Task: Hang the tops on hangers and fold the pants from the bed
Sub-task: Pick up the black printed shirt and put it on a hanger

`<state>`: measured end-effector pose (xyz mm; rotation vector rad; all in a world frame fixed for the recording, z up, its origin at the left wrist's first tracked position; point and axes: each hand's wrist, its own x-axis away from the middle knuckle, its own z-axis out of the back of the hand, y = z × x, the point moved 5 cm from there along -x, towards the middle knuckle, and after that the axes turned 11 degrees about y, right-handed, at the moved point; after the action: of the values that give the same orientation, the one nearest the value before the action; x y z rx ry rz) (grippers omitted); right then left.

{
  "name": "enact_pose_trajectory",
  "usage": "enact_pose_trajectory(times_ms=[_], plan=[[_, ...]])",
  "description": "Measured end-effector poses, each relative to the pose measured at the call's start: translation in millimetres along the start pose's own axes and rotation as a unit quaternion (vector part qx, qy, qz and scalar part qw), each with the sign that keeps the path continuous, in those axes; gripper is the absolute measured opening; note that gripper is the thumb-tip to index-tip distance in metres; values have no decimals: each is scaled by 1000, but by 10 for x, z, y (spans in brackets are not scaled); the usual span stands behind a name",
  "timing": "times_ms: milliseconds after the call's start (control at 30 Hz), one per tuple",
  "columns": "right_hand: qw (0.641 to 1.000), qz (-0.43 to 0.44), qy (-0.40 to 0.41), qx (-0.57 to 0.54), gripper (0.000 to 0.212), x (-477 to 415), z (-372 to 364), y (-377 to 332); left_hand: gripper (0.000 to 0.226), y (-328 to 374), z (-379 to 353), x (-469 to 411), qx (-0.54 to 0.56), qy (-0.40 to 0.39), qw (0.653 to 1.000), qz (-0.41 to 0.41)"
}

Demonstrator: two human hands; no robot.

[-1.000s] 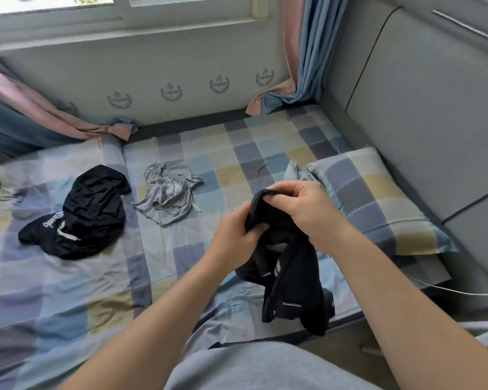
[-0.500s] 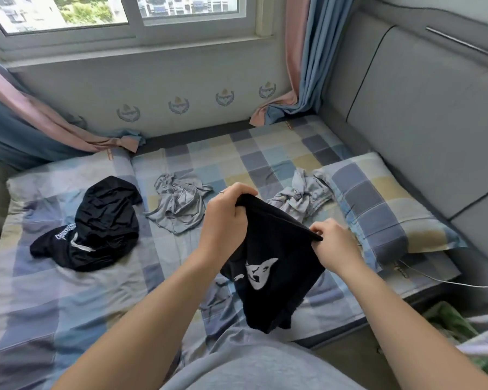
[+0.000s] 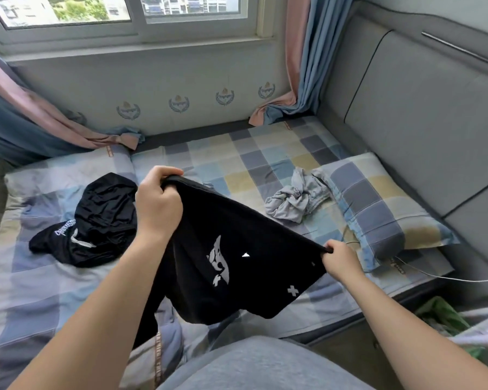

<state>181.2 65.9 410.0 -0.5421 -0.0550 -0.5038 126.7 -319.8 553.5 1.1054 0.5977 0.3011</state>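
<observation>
My left hand (image 3: 158, 204) and right hand (image 3: 341, 258), each grip pinching one end of the black garment (image 3: 237, 263) along its edge, are pulling the formerly bunched cloth taut above the bed (image 3: 265, 164), likely exposing whether it is top or pants.

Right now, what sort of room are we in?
Most likely a bedroom: a bed with a checked sheet, a matching pillow beside a padded headboard, and a curtained window at the far side.
</observation>
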Motion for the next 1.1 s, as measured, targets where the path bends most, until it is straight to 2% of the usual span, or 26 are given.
enact_pose_trajectory(times_ms=[200,300,400,467,533,600,667,733,800,900,933,1100], plan=[[966,-37,-43,-253,16,115,197,-530,39,-346,-141,193,-25,-84,990,111],[944,-38,-52,-325,21,205,303,-817,25,-421,-304,406,-43,-158,975,153],[933,-28,-49,-357,24,280,423,-1046,11,-384,-464,625,-57,-245,956,152],[926,-16,-60,-373,21,351,481,-1192,21,-301,-599,825,-64,-347,927,127],[907,-12,-80,-414,17,441,510,-1336,35,-216,-740,1108,-46,-463,878,113],[888,-12,-96,-450,14,518,536,-1454,46,-149,-846,1375,-26,-523,843,121],[869,-12,-100,-485,10,555,604,-1528,36,-151,-944,1517,-37,-515,851,93],[848,-15,-90,-522,10,548,697,-1547,8,-171,-1008,1543,-63,-481,872,61],[829,-21,-76,-553,12,526,775,-1519,16,-182,-1019,1490,-46,-439,894,73],[805,-30,-68,-588,9,496,841,-1431,14,-147,-980,1330,25,-383,917,111],[800,-33,-68,-595,6,485,855,-1383,14,-125,-965,1279,48,-374,917,129],[798,-16,-84,-596,25,513,859,-1170,18,65,-898,1128,154,-342,899,227]])
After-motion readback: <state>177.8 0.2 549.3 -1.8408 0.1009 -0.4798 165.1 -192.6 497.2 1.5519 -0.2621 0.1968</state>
